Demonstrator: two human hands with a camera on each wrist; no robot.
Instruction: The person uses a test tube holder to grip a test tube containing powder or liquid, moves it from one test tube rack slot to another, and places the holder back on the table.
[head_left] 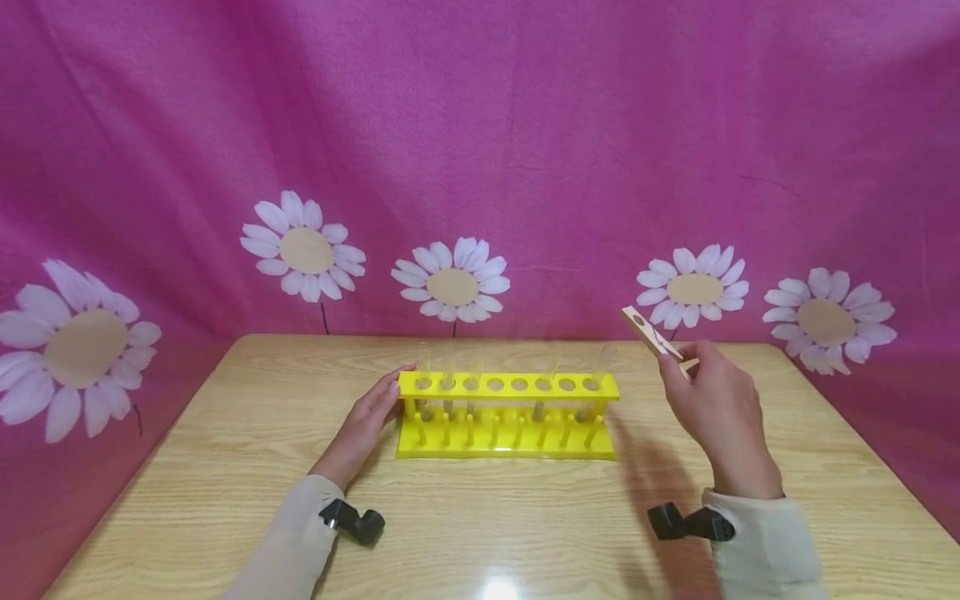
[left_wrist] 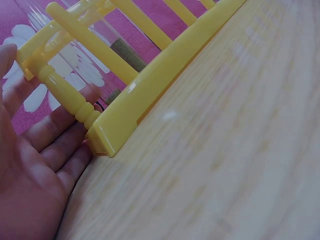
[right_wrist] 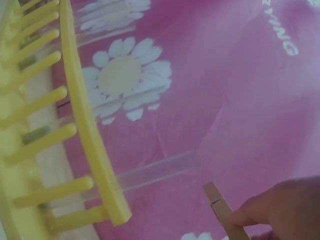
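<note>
A yellow test tube rack (head_left: 507, 451) stands upright on the table, with several clear test tubes (head_left: 540, 408) in its holes. Dark material shows at the bottom of some tubes, such as the left-hand tube (left_wrist: 127, 55). At the rack's left end, my left hand (head_left: 367, 421) grips the end post (left_wrist: 65, 92), thumb near the top rail and fingers behind. My right hand (head_left: 716, 408) is raised to the right of the rack and pinches a wooden clothespin (head_left: 648, 332). The clothespin points up and left, apart from the rightmost tube (right_wrist: 160, 170).
A light wood-grain table (head_left: 480, 508) lies beneath everything. Behind it hangs a pink cloth (head_left: 570, 150) printed with white daisies. A row of yellow pegs (right_wrist: 55, 192) runs along the rack's front. Each sleeve carries a black wrist camera (head_left: 690, 522).
</note>
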